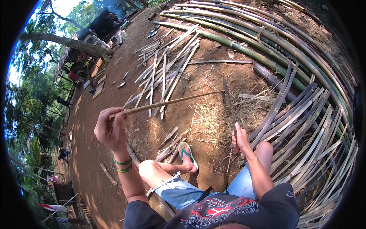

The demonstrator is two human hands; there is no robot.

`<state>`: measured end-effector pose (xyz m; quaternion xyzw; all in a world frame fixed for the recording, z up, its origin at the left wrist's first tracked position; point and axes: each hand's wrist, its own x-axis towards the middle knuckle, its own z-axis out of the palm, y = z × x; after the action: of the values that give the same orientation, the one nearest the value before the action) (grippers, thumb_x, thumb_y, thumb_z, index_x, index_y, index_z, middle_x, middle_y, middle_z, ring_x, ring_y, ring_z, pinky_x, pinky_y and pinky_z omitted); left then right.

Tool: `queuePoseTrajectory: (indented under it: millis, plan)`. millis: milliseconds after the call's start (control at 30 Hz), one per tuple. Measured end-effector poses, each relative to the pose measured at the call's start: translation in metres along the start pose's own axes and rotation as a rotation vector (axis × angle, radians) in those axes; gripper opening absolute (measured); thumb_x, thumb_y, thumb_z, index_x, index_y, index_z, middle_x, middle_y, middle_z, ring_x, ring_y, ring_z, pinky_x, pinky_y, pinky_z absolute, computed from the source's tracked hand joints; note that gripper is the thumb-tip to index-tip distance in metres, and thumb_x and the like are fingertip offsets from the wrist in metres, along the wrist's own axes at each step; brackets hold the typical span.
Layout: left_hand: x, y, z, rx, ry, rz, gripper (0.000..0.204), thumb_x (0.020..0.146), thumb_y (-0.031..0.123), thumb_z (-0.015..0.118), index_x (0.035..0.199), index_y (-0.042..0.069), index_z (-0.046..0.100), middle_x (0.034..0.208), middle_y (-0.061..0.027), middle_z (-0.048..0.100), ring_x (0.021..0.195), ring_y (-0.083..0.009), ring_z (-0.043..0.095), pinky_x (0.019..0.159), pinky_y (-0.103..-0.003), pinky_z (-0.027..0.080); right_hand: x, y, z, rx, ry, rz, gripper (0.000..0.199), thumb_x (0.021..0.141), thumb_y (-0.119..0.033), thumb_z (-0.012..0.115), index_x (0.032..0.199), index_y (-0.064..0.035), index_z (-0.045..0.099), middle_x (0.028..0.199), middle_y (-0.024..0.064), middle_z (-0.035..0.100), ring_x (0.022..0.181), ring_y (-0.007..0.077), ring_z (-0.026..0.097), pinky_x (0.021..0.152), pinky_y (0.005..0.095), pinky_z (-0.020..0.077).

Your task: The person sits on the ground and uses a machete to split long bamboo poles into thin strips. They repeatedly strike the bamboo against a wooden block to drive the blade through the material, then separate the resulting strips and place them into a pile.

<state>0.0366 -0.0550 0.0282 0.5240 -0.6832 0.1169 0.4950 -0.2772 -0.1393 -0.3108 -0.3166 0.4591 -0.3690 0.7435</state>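
Note:
Raised at the left, my left hand (111, 129) pinches one end of a long, thin bamboo strip (167, 102). The strip slants away to the right, and its far end appears to meet the upper part of a blade. That blade belongs to a machete (230, 100), which points upward and away from me. Its handle is wrapped in the closed fingers of my right hand (240, 139), above my right knee. Pale shavings (213, 122) lie on the ground below the strip and blade.
Long green bamboo poles (228, 36) lie across the far right. Split bamboo strips (301, 129) are heaped along my right side. More pale strips (164, 72) lie scattered ahead. Short wood pieces (167, 147) rest beside my sandalled foot (187, 156). A tree trunk (68, 42) leans at far left.

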Motion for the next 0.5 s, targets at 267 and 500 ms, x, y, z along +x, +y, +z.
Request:
queuePoseTrajectory:
  millis: [267,500]
  plan:
    - [-0.012,0.053,0.021,-0.124,-0.094,0.084,0.033,0.095,-0.001,0.057,0.127,-0.007,0.049,0.102,-0.0126,0.055,0.091,-0.0173,0.062,0.076,-0.030,0.056,-0.102,-0.086,0.064,-0.111,-0.353,-0.277,0.054,0.105,-0.048,0.037,0.073,-0.0057,0.049,0.054,-0.0003,0.046,0.045,0.0085,0.042,0.043,0.0252,0.0351]
    - [-0.027,0.071,0.049,-0.067,0.000,0.278,0.031,0.088,-0.005,0.067,0.117,-0.001,0.055,0.100,-0.0175,0.058,0.088,-0.0227,0.065,0.073,-0.030,0.059,-0.176,-0.156,0.100,-0.268,-0.586,-0.541,0.047,0.102,-0.038,0.047,0.076,0.0003,0.055,0.056,0.0082,0.055,0.049,0.0174,0.055,0.047,0.0326,0.0390]
